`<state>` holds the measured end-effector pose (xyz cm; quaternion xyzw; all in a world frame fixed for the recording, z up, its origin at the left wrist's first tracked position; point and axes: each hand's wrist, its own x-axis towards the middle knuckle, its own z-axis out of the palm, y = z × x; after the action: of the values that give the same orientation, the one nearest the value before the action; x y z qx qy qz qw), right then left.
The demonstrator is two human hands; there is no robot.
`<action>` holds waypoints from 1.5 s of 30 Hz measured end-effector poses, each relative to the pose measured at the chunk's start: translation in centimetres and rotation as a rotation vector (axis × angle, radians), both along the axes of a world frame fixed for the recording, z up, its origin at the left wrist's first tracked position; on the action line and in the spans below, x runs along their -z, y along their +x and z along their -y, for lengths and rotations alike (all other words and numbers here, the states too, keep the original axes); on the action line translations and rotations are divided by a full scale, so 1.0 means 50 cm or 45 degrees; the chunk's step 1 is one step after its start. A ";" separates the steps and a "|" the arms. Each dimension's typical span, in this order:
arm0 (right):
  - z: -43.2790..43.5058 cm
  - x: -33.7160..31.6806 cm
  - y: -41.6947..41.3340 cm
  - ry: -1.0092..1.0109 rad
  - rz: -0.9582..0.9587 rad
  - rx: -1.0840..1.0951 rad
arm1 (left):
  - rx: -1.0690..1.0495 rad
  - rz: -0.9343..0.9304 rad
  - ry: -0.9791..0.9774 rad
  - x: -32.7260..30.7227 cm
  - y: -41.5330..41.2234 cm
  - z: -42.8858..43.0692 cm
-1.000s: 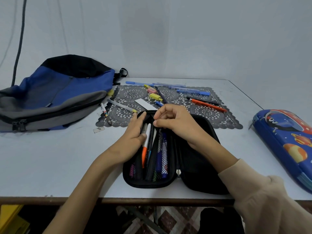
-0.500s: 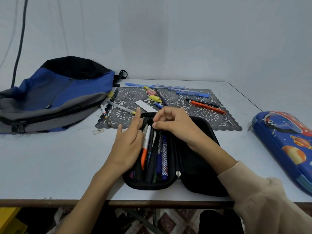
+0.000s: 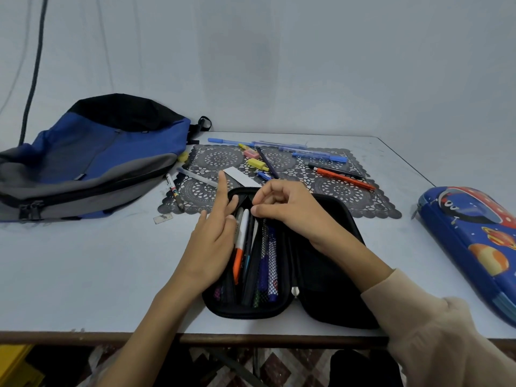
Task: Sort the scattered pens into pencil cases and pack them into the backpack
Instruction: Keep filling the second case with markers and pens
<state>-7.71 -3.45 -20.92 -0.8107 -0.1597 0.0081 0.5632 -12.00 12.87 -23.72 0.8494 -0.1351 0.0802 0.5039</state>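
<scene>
An open pencil case (image 3: 321, 289) lies at the counter's (image 3: 83, 261) front edge, centre, with pens (image 3: 243, 238) packed in its left half. The left hand (image 3: 212, 247) rests on that half's left side, the right hand (image 3: 290, 210) at its far end. Behind the case lies a lace mat (image 3: 220, 159) with loose pens (image 3: 319, 157) on it. The backpack (image 3: 97, 152) lies far left, a closed pencil case (image 3: 474, 247) far right

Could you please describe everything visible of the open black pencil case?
The black fabric zip pencil case lies opened flat at the near edge of the pale table. Its left half holds pens lengthwise, several behind a mesh pocket; its right half shows only dark lining. The left hand rests on its left rim, and the right hand pinches the mesh pocket's top.
</scene>
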 end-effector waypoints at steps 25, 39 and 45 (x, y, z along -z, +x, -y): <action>0.139 -0.046 0.147 -0.598 0.169 0.465 | -0.072 -0.020 0.964 0.060 -0.015 -0.193; 0.239 0.052 0.207 -1.226 0.330 0.864 | -0.080 0.003 0.861 0.060 -0.018 -0.196; 0.239 0.062 0.208 -1.271 0.321 0.885 | -0.088 0.001 0.861 0.061 -0.020 -0.196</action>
<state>2.70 -15.41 -24.03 -0.9756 0.0715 -0.1978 0.0625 -13.00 22.69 -26.77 0.9724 -0.1252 0.0485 0.1907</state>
